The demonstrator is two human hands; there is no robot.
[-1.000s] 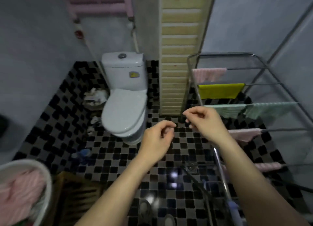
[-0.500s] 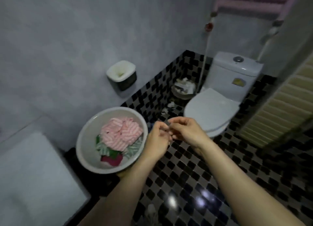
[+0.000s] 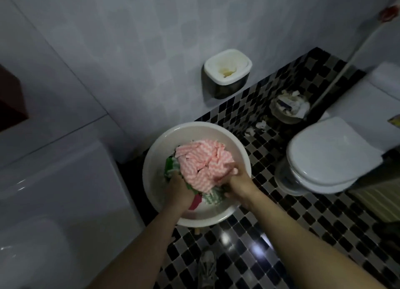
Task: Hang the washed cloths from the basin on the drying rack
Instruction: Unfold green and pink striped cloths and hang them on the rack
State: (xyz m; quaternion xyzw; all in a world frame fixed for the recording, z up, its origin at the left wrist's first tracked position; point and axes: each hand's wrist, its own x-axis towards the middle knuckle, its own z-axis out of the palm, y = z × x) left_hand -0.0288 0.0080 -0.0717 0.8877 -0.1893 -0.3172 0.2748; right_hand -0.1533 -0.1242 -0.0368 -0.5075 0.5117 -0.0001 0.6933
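Observation:
A round white basin [image 3: 155,158] stands low by the wall, holding a heap of wet cloths. On top lies a pink-and-white zigzag cloth [image 3: 202,163]; green-and-white cloths [image 3: 171,168] and a dark red one [image 3: 195,202] show beneath it. Both hands are inside the basin. My left hand [image 3: 179,190] is buried in the heap at the pink cloth's left lower edge. My right hand [image 3: 237,183] has its fingers closed on the pink cloth's right edge. The drying rack is out of view.
A white toilet [image 3: 329,154] stands to the right, with a full waste bin [image 3: 289,108] behind it. A small black-and-white bin [image 3: 227,72] hangs on the grey wall. A white appliance [image 3: 54,202] fills the left. The floor [image 3: 281,213] is black-and-white mosaic tile.
My view swung left from the drying rack to the basin. Both hands, held together in the air before, have dropped into the basin and closed on the pink cloth.

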